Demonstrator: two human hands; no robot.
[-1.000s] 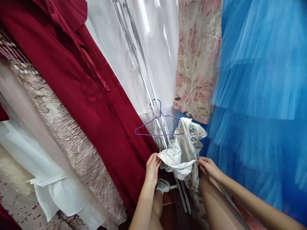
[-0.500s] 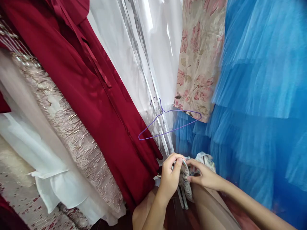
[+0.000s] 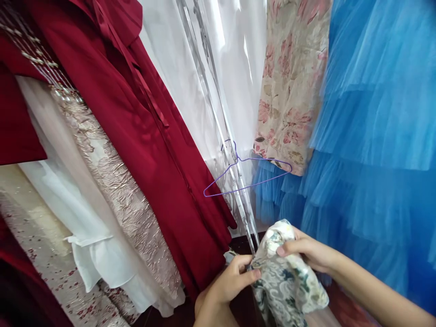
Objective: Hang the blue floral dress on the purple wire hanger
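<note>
A patterned cloth garment (image 3: 284,277), whitish with grey, green and dark blue figures, hangs bunched between my two hands above my lap. My left hand (image 3: 235,279) pinches its left edge between thumb and fingers. On the upper right, my right hand (image 3: 306,250) grips the cloth with the thumb on top and the fingers behind it. What kind of garment it is cannot be made out. Beyond my hands, a thin purple hanger (image 3: 247,185) hangs on a pale metal rack pole (image 3: 218,104), with nothing on it.
On the left hang a long dark red dress (image 3: 143,150), a pinkish textured gown (image 3: 126,181) and white fabric (image 3: 98,254). A floral dress (image 3: 289,91) and a blue tiered tulle dress (image 3: 371,122) hang on the right. White curtain-like cloth (image 3: 235,68) is behind the pole.
The patterned cloth has been raised and spread wider between my hands. My right hand has moved right; my left hand sits lower. The view has shifted slightly.
</note>
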